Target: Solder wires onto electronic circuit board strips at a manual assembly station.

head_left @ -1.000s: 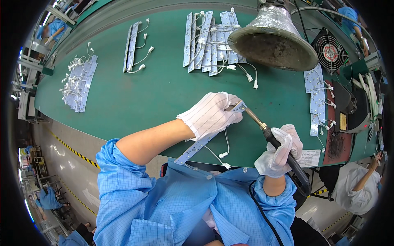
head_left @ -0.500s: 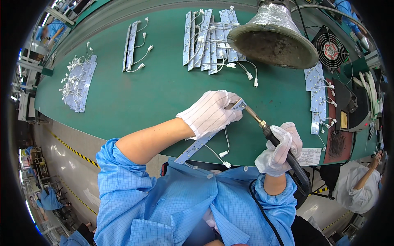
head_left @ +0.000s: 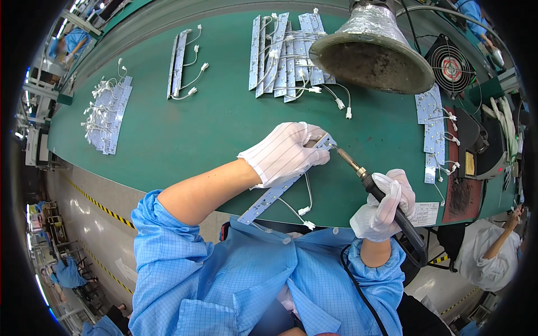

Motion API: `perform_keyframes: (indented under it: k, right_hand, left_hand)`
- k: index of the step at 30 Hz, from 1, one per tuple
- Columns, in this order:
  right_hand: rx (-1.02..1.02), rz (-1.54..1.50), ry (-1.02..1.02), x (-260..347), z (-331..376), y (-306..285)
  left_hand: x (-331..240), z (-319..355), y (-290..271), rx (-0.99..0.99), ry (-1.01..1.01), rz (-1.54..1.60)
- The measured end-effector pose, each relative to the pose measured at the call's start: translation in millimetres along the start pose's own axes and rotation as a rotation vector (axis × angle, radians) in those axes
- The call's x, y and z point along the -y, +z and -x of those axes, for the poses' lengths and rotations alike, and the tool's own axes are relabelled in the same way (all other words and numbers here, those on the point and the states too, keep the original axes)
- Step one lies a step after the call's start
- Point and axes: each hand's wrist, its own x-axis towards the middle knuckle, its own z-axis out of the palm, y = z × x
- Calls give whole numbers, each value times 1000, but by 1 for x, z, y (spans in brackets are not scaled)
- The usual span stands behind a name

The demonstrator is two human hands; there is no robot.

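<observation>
My left hand (head_left: 284, 152), in a striped white glove, is closed around a long white LED strip board (head_left: 263, 205). One end of the board pokes out past my fingertips; the other slants down toward my blue jacket. Two white wires with plugs (head_left: 306, 210) hang off its right side. A soldering iron (head_left: 408, 231) with a black handle is gripped in my gloved right hand (head_left: 384, 205). Its metal tip is right beside the board's upper end; whether they touch I cannot tell. Part of the board is hidden under my left hand.
Stacks of wired boards lie at the far middle (head_left: 270, 61), left (head_left: 115, 120) and right (head_left: 434, 137); a pair (head_left: 177, 64) lies between. A metal fume hood (head_left: 372, 61) overhangs the green table (head_left: 185, 140). A soldering iron stand (head_left: 476, 145) and fan (head_left: 450, 66) stand right.
The iron and my right hand have shifted slightly right and down, the tip drawing back a little from the board's end. My left hand has barely moved, still holding the board.
</observation>
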Motion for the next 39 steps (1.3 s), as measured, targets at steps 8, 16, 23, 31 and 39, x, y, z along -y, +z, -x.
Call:
perform_keyframes:
  k: [8, 16, 23, 31, 39]
  right_hand:
    - [56, -146, 121, 6, -7, -2]
    - [3, -61, 41, 1, 1, 2]
    - [-18, 25, 14, 1, -1, 0]
    - [-90, -297, 361, 10, 1, -3]
    - [-133, 109, 181, 1, 11, 3]
  left_hand:
    - [13, -1, 4, -74, 179, -81]
    - [11, -1, 5, -28, 91, -27]
    - [-9, 3, -4, -69, 27, -205]
    - [-23, 81, -1, 63, -90, -885]
    - [-12, 106, -106, -587, -179, -141]
